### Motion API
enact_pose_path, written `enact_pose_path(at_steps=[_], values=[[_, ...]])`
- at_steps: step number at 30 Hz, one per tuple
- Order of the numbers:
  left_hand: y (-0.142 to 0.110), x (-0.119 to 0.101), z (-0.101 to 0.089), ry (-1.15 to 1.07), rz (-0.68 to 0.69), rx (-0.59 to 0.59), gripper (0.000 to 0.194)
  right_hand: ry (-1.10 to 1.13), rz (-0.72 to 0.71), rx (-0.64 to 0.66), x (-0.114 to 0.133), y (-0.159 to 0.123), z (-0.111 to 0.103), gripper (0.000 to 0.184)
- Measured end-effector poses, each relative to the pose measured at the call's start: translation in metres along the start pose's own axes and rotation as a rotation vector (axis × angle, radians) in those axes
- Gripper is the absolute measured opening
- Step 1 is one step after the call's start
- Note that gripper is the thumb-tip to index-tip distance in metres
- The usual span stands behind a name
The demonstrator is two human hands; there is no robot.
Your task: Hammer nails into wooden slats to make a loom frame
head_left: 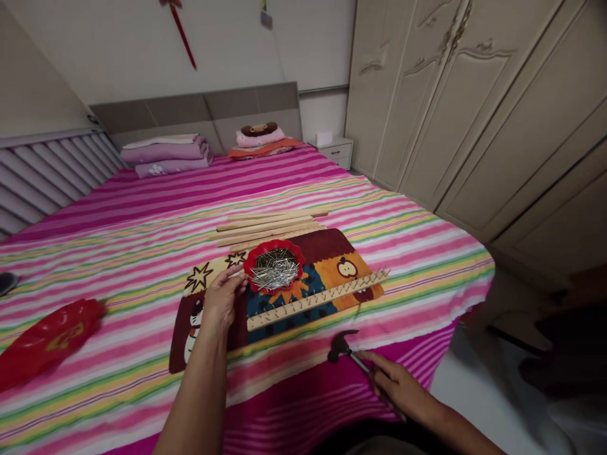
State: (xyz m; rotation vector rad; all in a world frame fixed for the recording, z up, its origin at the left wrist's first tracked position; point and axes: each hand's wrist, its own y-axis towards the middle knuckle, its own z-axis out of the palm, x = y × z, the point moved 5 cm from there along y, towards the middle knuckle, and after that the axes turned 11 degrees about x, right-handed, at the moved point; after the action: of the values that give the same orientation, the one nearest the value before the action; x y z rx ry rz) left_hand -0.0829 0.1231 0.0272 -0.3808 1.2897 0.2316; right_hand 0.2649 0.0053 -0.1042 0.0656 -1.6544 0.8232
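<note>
Hammer (349, 352) held in right hand (392, 383); left hand (222, 298) beside red nail bowl (275, 244), cannot tell how wide.

You've got a bed (142, 253) with a multicolour striped cover (417, 309) over magenta striped bedding (90, 208). Directly on it, from your view: patterned mat (329, 245) mid-bed, loose wooden strips (265, 224) at its far edge, red tray (52, 341) left, dark object (7, 282) at far left, can't ID. Headboard end: purple folded stack (165, 155) left, pink-and-orange stack (260, 140) right.
</note>
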Motion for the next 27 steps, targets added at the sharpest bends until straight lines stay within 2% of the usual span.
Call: enact_pose_path(at_steps=[3, 7, 10, 14, 19, 22, 27], values=[[-0.011, -0.002, 0.0, -0.047, -0.03, 0.006, 0.029, -0.01, -0.002, -0.001, -0.001, 0.001, -0.001, 0.063], [-0.033, -0.008, -0.004, -0.063, -0.016, 0.017, 0.035, -0.021, -0.006, 0.001, -0.003, 0.001, -0.002, 0.067], [-0.05, -0.006, -0.015, -0.028, 0.02, -0.061, 0.037, -0.016, 0.002, 0.002, -0.003, 0.0, -0.002, 0.065], [-0.068, 0.013, -0.032, -0.01, 0.026, -0.174, 0.035, -0.019, 0.007, 0.002, -0.001, -0.001, -0.002, 0.062], [-0.083, 0.043, -0.049, 0.051, -0.052, -0.199, 0.034, -0.043, -0.005, -0.002, 0.0, -0.001, -0.002, 0.064], [-0.088, 0.053, -0.049, 0.051, -0.063, -0.161, 0.04, -0.058, -0.008, -0.003, -0.001, 0.0, -0.003, 0.066], [-0.091, 0.059, -0.039, 0.04, -0.082, -0.1, 0.047, -0.069, 0.002, -0.001, 0.0, -0.001, -0.002, 0.066]])
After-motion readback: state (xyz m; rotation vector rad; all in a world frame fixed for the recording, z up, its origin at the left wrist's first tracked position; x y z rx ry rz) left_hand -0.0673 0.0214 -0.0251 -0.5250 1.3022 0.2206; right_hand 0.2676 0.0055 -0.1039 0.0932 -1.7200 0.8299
